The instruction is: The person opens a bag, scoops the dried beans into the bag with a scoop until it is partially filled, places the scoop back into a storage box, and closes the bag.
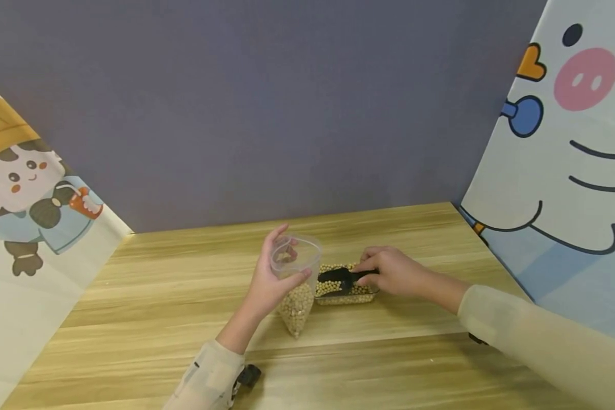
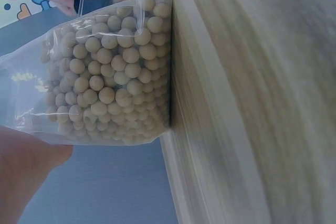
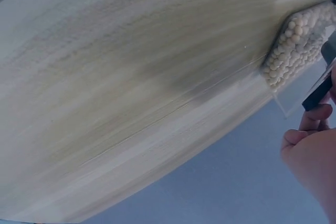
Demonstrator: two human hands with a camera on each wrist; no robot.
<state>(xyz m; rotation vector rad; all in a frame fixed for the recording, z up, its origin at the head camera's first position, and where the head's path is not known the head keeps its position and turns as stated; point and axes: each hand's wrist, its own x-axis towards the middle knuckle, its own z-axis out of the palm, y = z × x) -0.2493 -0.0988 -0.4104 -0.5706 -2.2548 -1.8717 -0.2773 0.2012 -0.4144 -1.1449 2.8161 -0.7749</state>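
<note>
Wood-grain table (image 1: 159,319) against grey wall (image 1: 261,114). Left panel (image 1: 25,324) shows cartoon child (image 1: 31,176) in yellow hat (image 1: 5,125), with red drink (image 1: 85,203); right panel (image 1: 584,290), white cartoon animal (image 1: 538,182), pink snout (image 1: 585,79).

In front of you, the tray (image 1: 346,300) of beads (image 1: 330,286) sits on the table (image 1: 174,285), the bag (image 1: 297,307) just to its left, the scoop (image 1: 344,278) over its beads.

The bag (image 2: 105,77) looks like glossy film plastic, the scoop (image 1: 341,278) plastic, the table (image 1: 174,296) smooth and wood-grained.
</note>
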